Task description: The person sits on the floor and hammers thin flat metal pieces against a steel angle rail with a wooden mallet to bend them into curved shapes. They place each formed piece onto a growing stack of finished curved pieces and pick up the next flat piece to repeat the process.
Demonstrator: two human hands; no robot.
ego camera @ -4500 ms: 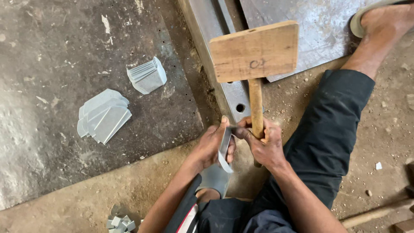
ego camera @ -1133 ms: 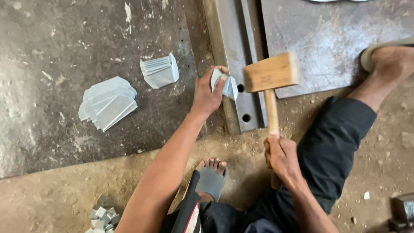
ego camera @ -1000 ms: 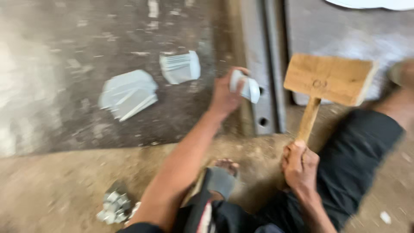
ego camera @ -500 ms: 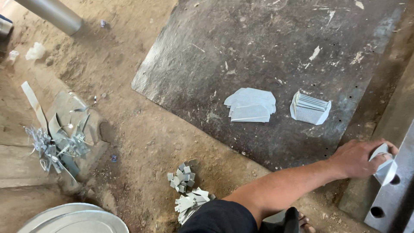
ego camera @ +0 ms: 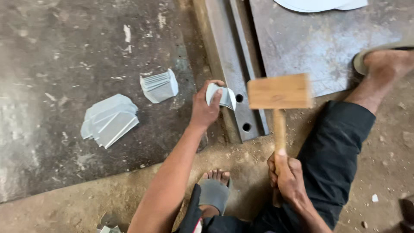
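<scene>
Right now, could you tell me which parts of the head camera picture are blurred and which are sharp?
In the head view, the wooden mallet is smeared by motion blur; the right hand gripping its handle is slightly soft; the left hand holding the bent metal piece is fairly sharp; lighting is even, without glare.

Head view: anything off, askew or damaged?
Nothing looks damaged. The left hand holds a bent sheet-metal piece on the steel angle bar; the right hand grips the wooden mallet, blurred. Two stacks of metal blanks lie loosely fanned, not squared.

Dirt floor (ego camera: 86, 207); dark flat steel plate (ego camera: 51, 51) on it, bearing two stacks of grey cut sheet-metal pieces (ego camera: 110, 120), (ego camera: 159, 85); drilled steel bar (ego camera: 228, 64) alongside.
</scene>
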